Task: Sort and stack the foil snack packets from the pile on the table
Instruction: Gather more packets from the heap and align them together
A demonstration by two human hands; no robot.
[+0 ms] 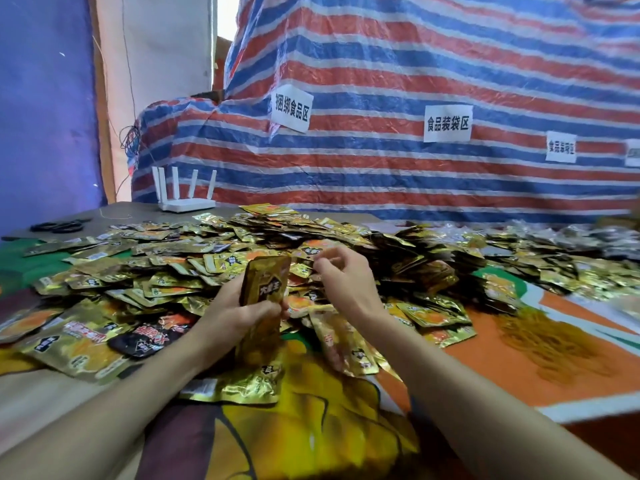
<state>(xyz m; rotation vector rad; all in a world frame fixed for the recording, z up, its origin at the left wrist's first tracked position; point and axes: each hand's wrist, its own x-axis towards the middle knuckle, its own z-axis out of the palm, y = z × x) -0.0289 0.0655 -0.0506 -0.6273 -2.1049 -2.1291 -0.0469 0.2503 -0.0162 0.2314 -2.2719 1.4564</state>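
Note:
A wide pile of gold foil snack packets (214,251) covers the table's middle and spreads to the right. My left hand (239,311) grips an upright stack of gold packets (265,282) just in front of the pile. My right hand (346,275) hovers over the pile to the right of that stack, its fingers curled; whether it pinches a packet I cannot tell. Larger gold packets (242,382) lie flat under my forearms.
A white router (185,192) with upright antennas stands at the back left, black scissors (59,226) beside it. A striped tarp wall (415,161) with paper labels rises behind the table. A heap of yellow rubber bands (547,341) lies on the orange cloth at the right.

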